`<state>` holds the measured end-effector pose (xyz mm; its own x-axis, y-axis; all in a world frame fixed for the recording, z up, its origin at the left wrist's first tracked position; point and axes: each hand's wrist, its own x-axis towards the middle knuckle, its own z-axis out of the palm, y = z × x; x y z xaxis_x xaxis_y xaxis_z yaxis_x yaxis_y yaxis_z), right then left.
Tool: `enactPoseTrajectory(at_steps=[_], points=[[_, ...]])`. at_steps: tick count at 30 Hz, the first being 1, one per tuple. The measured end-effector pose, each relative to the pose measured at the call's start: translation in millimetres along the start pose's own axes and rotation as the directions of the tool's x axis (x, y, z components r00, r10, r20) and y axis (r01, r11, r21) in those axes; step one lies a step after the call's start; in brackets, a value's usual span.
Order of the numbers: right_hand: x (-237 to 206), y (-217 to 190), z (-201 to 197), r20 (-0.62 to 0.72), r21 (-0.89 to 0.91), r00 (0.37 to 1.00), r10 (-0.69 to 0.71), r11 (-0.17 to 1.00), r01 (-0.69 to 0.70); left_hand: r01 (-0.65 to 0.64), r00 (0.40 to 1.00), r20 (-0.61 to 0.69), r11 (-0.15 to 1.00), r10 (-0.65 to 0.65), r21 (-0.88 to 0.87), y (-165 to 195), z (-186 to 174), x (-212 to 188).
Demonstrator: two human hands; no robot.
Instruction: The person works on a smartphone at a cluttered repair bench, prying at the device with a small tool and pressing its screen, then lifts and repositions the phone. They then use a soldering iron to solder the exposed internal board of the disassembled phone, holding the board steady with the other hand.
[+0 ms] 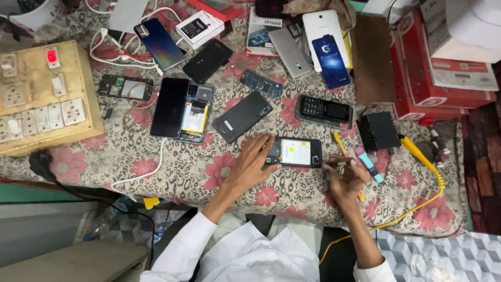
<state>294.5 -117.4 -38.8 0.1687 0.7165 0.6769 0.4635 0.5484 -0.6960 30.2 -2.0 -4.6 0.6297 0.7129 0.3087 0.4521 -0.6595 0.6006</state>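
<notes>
Many phones and phone parts lie across the flowered tabletop point(172, 172), from the switchboard point(44, 96) cut off at the left edge to the red boxes point(443, 78) running out of view on the right. Near the middle, the left hand point(250, 164) presses its spread fingers point(266, 143) on the left end of an opened phone point(297, 152), hiding that end. Just right of the phone, the right hand point(347, 177) has its fingers curled shut around a thin tool point(336, 163), too small and covered to identify, beside a black block point(378, 130) and yellow cable point(428, 162).
</notes>
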Motion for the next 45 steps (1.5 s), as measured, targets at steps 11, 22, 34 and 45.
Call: enactPoseTrajectory(at_steps=[11,22,34,45], points=[[0,5,4,0.033,0.000,0.999,-0.028,1.000,0.028,-0.012,1.000,-0.024,1.000,0.012,0.006,-1,2,-5],[-2,7,7,-0.005,-0.076,0.992,-0.129,0.989,0.129,-0.012,1.000,0.000,1.000,0.012,0.020,1,-3,-4],[-3,2,-3,0.006,-0.019,1.000,-0.027,0.999,0.027,-0.042,0.998,-0.047,0.999,0.042,0.001,2,-6,-5],[-3,4,10,-0.091,-0.165,0.994,-0.060,0.985,0.045,-0.030,0.999,-0.039,1.000,0.030,0.007,1,-7,-2]])
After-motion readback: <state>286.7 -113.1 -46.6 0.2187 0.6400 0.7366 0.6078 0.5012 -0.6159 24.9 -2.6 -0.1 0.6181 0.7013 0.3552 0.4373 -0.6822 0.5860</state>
